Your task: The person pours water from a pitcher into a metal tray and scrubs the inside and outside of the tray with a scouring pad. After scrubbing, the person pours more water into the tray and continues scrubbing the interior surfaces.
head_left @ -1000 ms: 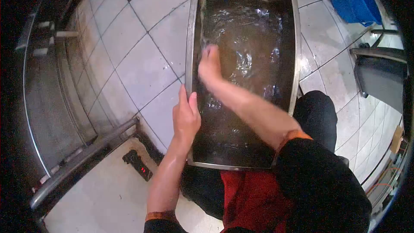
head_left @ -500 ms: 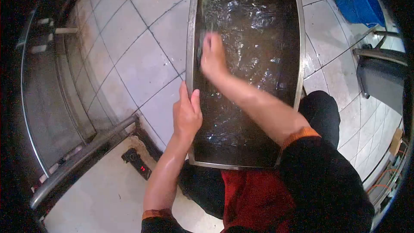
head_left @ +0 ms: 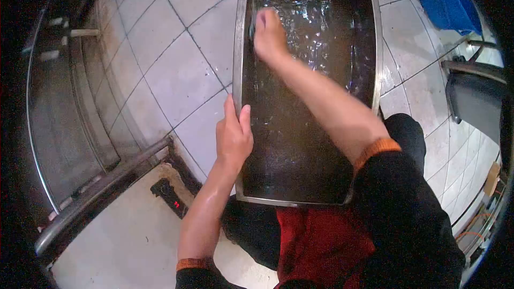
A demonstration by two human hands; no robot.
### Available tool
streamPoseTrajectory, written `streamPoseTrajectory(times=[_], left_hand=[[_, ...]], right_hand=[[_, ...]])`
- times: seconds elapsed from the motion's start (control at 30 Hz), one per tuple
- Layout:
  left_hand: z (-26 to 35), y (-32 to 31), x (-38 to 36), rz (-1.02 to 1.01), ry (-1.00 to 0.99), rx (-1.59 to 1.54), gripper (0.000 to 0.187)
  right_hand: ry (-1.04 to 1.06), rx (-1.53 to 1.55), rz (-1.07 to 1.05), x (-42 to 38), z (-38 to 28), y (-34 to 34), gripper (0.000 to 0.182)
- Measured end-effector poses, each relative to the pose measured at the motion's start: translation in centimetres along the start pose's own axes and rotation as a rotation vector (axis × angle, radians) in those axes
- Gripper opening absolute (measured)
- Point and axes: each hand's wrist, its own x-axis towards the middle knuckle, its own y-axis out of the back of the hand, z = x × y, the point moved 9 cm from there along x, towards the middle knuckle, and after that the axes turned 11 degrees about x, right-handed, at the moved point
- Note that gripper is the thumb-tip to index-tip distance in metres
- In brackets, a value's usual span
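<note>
A deep rectangular metal tray (head_left: 305, 166) with a dull brown inside and a pale rim fills the middle of the head view. Wet glints, apparently water, shine in its far half. My left hand (head_left: 234, 138) grips the tray's left rim, thumb over the edge and fingers on the outer side. Inside the tray, near the far part of the left wall, my right hand (head_left: 271, 37) is closed in a fist. Whatever it holds is hidden; a thin pale-greenish blur shows beside the knuckles.
Around the tray are white floor tiles (head_left: 171, 69). To the left stands a metal-framed unit (head_left: 64, 107), with a small red-lit display (head_left: 174, 202) near the pale surface below. A blue basin (head_left: 450, 2) is at the far right, and a grey object (head_left: 476, 93) sits below it.
My right hand has moved farther up along the tray's left wall. The glints of water have shifted toward the far end. My left hand stays on the rim.
</note>
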Motion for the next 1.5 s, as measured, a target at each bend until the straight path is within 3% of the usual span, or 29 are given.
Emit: streamPoseTrajectory(times=[0.2,0.3,0.37,0.43,0.57,0.73,0.8,0.83,0.87,0.93,1.13,1.23,1.3,1.37,1.5], left_hand=[[0.3,0.4,0.2,0.019,-0.022,0.001,0.040],[0.4,0.6,0.5,0.034,-0.046,0.006,0.042],[0.8,0.7,0.6,0.061,-0.078,-0.023,0.042],[1.0,1.3,1.0,0.074,-0.100,-0.063,0.040],[0.4,1.2,0.8,0.033,-0.012,-0.080,0.039],[-0.5,0.7,0.9,0.046,0.007,-0.084,0.040],[-0.3,0.6,0.9,0.053,-0.011,-0.111,0.042],[0.0,0.7,0.9,0.077,-0.024,-0.105,0.043],[0.2,0.9,0.8,0.101,-0.032,-0.099,0.045],[0.2,1.4,0.6,0.159,-0.053,-0.095,0.047],[-1.0,1.0,0.1,0.218,-0.057,-0.158,0.048],[-1.6,1.0,0.7,0.195,-0.039,-0.213,0.048],[-2.0,0.4,0.7,0.180,-0.051,-0.267,0.048],[-1.7,0.6,0.9,0.198,-0.065,-0.239,0.047],[-1.6,0.4,1.0,0.176,-0.106,-0.296,0.048]], right_hand=[[0.087,-0.036,-0.042,4.8,-1.3,-0.2,0.016],[0.024,-0.105,-0.087,-0.1,-0.7,-0.4,0.014],[0.007,0.034,-0.177,-5.7,-1.4,-0.6,0.012],[-0.024,0.046,-0.109,-4.5,-2.5,-0.3,0.013],[0.062,0.034,0.218,2.4,-2.5,0.0,0.015],[-0.486,0.212,0.162,-0.9,6.3,-1.5,0.028],[-0.541,0.222,0.176,-4.2,8.1,-1.7,0.034],[-0.543,0.162,0.112,-6.1,10.4,-2.6,0.046],[-0.609,0.120,0.049,-8.1,12.9,-3.4,0.047],[-0.545,0.257,0.161,-12.9,18.4,-5.5,0.046],[-1.108,0.076,-0.202,-28.4,14.2,-5.1,0.045],[-0.822,0.062,-0.115,-25.8,-0.4,0.0,0.032],[-0.412,0.065,-0.110,-20.9,-4.3,0.6,0.026],[-0.121,0.146,0.031,-16.3,-5.9,1.3,0.022],[-0.055,-0.046,-0.254,-19.9,-5.7,1.3,0.021]])
